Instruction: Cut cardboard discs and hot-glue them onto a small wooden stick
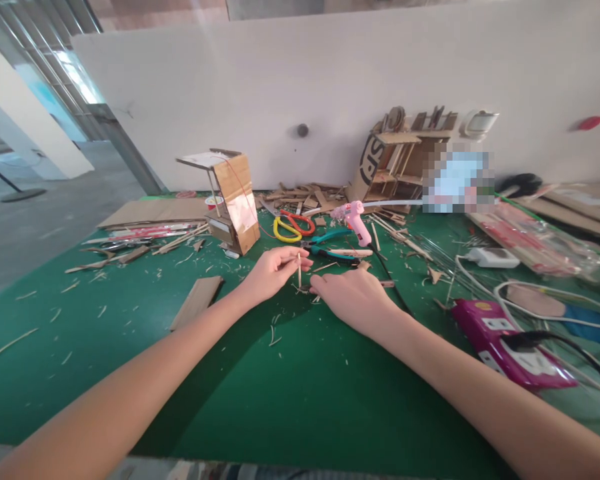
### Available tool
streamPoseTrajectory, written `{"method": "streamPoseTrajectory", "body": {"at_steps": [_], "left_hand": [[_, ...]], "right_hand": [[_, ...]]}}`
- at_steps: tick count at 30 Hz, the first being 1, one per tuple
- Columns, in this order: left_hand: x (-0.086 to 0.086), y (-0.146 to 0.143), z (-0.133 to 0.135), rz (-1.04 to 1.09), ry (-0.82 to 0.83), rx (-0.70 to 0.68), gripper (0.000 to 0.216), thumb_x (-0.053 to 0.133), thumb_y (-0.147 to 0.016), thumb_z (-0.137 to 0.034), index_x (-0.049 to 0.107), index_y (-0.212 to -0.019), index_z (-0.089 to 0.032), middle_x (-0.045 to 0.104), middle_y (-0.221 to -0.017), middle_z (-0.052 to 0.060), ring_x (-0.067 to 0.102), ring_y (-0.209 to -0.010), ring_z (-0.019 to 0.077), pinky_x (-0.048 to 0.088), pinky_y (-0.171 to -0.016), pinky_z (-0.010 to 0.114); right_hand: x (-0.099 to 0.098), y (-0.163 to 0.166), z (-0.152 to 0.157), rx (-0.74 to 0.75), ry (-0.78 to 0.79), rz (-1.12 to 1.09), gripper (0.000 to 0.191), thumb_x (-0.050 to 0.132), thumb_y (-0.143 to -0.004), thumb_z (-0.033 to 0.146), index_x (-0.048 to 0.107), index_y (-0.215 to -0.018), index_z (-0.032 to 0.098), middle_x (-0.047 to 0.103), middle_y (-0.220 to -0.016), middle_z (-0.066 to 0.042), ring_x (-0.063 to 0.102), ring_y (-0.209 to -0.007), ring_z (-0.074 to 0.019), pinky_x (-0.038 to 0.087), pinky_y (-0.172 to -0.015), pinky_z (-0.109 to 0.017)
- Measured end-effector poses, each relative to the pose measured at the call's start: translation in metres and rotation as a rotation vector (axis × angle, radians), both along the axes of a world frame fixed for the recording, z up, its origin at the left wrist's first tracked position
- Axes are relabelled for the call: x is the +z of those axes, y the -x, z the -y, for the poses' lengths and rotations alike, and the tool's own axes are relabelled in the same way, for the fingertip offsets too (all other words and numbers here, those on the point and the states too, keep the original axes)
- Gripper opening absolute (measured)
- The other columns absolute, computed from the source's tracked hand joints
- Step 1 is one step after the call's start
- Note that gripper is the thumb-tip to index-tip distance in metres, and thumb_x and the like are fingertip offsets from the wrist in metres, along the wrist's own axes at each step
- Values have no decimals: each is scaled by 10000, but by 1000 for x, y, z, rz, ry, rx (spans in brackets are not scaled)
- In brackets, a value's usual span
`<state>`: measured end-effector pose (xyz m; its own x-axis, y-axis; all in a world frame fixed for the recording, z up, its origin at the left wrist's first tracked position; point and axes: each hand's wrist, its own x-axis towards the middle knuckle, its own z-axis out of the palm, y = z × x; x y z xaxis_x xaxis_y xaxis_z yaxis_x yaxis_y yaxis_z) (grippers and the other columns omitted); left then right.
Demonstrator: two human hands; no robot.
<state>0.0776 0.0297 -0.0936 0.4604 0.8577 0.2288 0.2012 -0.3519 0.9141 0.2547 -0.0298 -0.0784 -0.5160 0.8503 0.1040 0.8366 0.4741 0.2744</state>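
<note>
Between the thumb and fingers of my left hand (275, 272) is a thin wooden stick (299, 272), held nearly upright over the green table. My right hand (353, 297) is closed just to the right of the stick's lower end. A slim tool with a brown end (387, 284) pokes out behind that hand, and a dark narrow tip shows at its fingers; most of it is hidden by my palm. Pale wood shavings (275, 333) lie under and around both hands. Left of my left hand lies a flat cardboard strip (198, 303).
Beyond my hands lie teal-handled pliers (335, 255), scissors (294, 227) and a pink glue gun (356, 223). A cardboard structure (237, 200) stands back left, a larger cardboard shelf (400, 167) back right. At right sit a magenta power strip (505, 347) and cables.
</note>
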Motion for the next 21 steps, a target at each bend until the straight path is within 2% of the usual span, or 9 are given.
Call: {"method": "streamPoseTrajectory", "body": {"at_steps": [5, 10, 14, 18, 21], "left_hand": [[-1, 0, -1, 2, 3, -14, 260, 483, -889, -272, 570, -1079, -117, 698, -1023, 124, 667, -970, 193, 513, -905, 369], [-2, 1, 0, 6, -18, -25, 266, 491, -881, -277, 530, -1105, -139, 697, -1012, 113, 667, -958, 194, 519, -861, 355], [-3, 3, 0, -18, -42, -12, 213, 486, -887, -296, 512, -1055, -167, 697, -991, 105, 671, -935, 200, 515, -809, 336], [-5, 3, 0, -14, -53, -18, 182, 482, -893, -304, 510, -1021, -177, 692, -1001, 104, 642, -1037, 216, 504, -834, 331], [-5, 3, 0, -10, -57, -17, 185, 481, -897, -310, 509, -1024, -179, 691, -1019, 107, 637, -1049, 214, 505, -826, 323]], "right_hand": [[-1, -2, 0, 11, -23, -5, 278, 354, -969, 278, 603, -942, 157, 686, -731, -78, 667, -606, -210, 365, -516, -270], [-2, -2, -6, -71, -100, -45, 405, 254, -990, 304, 622, -946, 140, 694, -756, -106, 663, -617, -215, 367, -531, -267], [-2, -2, -10, -120, -64, -43, 436, 256, -986, 356, 643, -937, 161, 693, -730, -104, 658, -598, -232, 375, -519, -275], [-1, -4, -9, -38, 20, -32, 351, 329, -975, 354, 635, -1003, 184, 698, -744, -85, 660, -614, -206, 402, -564, -275], [-1, -5, -8, 8, 17, -31, 331, 329, -978, 334, 626, -987, 186, 695, -741, -70, 660, -614, -206, 380, -531, -270]]}}
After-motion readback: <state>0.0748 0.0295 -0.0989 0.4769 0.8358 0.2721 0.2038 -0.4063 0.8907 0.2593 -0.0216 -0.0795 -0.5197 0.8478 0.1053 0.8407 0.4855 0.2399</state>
